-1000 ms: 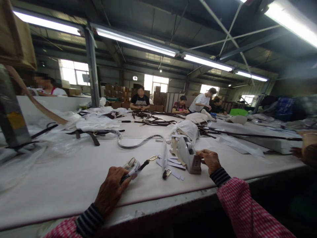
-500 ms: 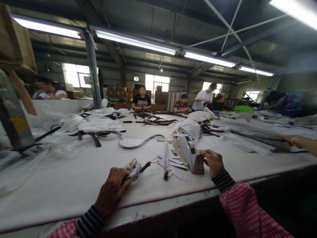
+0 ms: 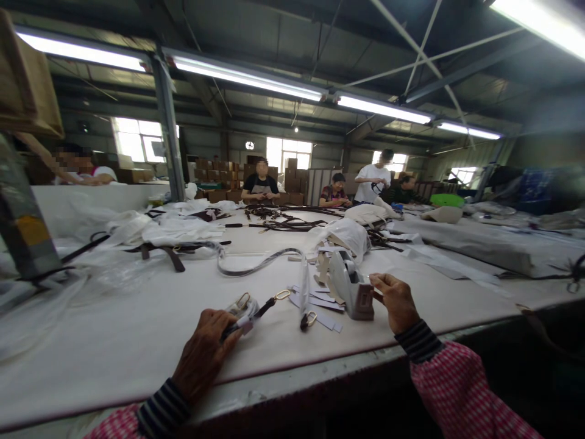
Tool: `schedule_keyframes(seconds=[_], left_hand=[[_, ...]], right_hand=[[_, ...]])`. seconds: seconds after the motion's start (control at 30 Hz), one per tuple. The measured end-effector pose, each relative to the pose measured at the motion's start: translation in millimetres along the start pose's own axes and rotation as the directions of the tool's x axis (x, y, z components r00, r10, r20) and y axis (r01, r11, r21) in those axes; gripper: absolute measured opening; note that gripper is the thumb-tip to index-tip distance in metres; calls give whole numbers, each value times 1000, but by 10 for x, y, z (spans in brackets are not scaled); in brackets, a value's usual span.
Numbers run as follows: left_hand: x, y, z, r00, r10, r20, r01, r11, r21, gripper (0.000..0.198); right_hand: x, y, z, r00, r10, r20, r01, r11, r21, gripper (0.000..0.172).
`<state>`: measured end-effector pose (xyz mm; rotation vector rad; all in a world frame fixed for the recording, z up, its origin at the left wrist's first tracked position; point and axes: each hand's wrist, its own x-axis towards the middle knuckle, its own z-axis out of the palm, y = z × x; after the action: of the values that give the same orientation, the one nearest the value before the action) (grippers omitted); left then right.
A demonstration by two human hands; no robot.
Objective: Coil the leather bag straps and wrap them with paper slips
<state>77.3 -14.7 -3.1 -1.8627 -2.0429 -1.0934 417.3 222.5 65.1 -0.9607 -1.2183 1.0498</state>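
Note:
My left hand [image 3: 208,344] is closed around a dark strap [image 3: 264,308] with a gold-coloured metal loop [image 3: 282,294] at its end. A pale band wraps the strap near my fingertips, and part of it is bunched in clear plastic. My right hand [image 3: 397,300] pinches a piece of clear tape [image 3: 369,278] at the front edge of a grey tape dispenser [image 3: 362,302]. Between my hands lies a second strap [image 3: 260,268], sleeved in plastic, its clasp end near the dispenser. Several white paper strips [image 3: 320,299] lie beside it.
Dark straps [image 3: 283,218] and white wrapping [image 3: 173,228] cover the far part of the white table [image 3: 137,341]. A plastic-covered bundle [image 3: 345,236] stands behind the dispenser. A metal post [image 3: 27,225] rises at left. Several people work beyond the table.
My right hand has shifted slightly away from the dispenser, while my left hand keeps its grip on the strap. Another person's hand at the right edge has left the view.

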Motion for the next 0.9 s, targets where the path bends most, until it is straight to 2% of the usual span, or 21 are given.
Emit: schedule_keyframes(seconds=[0.3, 0.43, 0.63, 0.9], left_hand=[[6, 47, -18, 999, -34, 8, 34, 999, -22, 24], [7, 48, -22, 1000, -16, -5, 16, 1000, -20, 25], [0, 45, -30, 1000, 13, -1, -13, 1000, -3, 24], [7, 62, -41, 999, -12, 35, 12, 1000, -13, 20]], right_hand=[[-105, 123, -64, 999, -25, 27, 24, 999, 45, 36], [-86, 260, -147, 994, -94, 63, 96, 995, -22, 36], [-16, 438, -208, 959, -263, 107, 279, 943, -181, 38], [0, 483, -207, 955, -286, 79, 296, 927, -228, 42]])
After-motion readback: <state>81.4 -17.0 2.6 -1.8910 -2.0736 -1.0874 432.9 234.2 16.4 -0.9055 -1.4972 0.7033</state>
